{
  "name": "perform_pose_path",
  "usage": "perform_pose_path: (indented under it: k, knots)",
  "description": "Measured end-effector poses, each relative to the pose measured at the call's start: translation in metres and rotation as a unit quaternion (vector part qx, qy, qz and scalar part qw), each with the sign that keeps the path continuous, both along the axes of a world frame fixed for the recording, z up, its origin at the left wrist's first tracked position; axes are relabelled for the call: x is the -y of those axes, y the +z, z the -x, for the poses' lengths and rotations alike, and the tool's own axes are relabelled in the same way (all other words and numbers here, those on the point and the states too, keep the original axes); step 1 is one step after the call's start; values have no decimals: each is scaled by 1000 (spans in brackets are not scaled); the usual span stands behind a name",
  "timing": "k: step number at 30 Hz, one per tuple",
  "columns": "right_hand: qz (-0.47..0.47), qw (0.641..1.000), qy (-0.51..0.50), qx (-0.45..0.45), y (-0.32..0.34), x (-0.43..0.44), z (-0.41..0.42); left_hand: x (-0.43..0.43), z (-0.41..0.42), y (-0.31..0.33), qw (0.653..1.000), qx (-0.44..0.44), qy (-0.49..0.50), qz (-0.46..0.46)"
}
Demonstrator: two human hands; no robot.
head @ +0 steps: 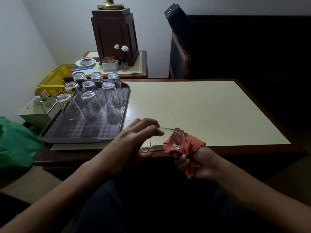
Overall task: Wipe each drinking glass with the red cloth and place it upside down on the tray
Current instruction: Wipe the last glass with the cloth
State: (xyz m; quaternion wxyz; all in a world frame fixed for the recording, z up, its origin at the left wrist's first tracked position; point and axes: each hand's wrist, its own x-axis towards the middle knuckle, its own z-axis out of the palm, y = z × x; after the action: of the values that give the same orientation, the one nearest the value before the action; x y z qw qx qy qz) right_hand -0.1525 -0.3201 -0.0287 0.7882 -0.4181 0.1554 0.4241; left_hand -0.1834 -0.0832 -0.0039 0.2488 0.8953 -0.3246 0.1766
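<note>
Currently eight clear glasses [91, 105] sit upside down on the grey checkered tray [94, 132], left of frame. Ninth clear drinking glass [165, 137] lies sideways at lower centre: left hand [133, 142] fingers curled round its rim end, right hand [198, 163] clenching the crumpled red cloth [195, 143] against its base. Tray's near-right corner free; cream tabletop [202, 111] open rightward.

One head-worn wide-angle view looks forward and down, close above the hands [133, 142] and table [210, 105]
</note>
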Motion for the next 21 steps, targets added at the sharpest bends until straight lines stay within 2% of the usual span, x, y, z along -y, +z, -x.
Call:
perform_pose_path:
  k: [3, 4, 5, 6, 8, 9, 11, 12, 13, 15, 18, 21]
  knots:
    - [2, 996, -58, 75, 1, 0, -6, -3, 2, -5, 994, -43, 82, 61]
    - [17, 991, -62, 115, 4, 1, -8, -2, 4, -5, 981, -90, 128, 115]
    - [37, 985, -64, 156, 8, 2, -10, 0, 4, -3, 953, -160, 171, 190]
    - [55, 978, -66, 191, 12, 4, -11, 3, 3, 1, 902, -247, 203, 289]
    - [77, 967, -74, 231, 18, 9, -13, 4, -5, 6, 736, -412, 231, 485]
    - [85, 964, -75, 241, 21, 12, -14, 2, -9, 8, 660, -463, 231, 545]
    - [104, 960, -83, 246, 23, 16, -15, -8, -16, 4, 554, -520, 222, 611]
    - [113, 959, -90, 245, 23, 18, -16, -13, -17, 1, 521, -538, 218, 625]
    - [121, 957, -97, 246, 22, 19, -17, -18, -19, -3, 506, -551, 215, 628]
    - [133, 952, -107, 253, 19, 21, -19, -26, -22, -10, 515, -559, 209, 615]
    - [138, 949, -119, 257, 10, 23, -22, -31, -29, -13, 570, -523, 207, 599]
    - [159, 942, -110, 275, 3, 23, -24, -37, -42, -18, 634, -443, 232, 590]
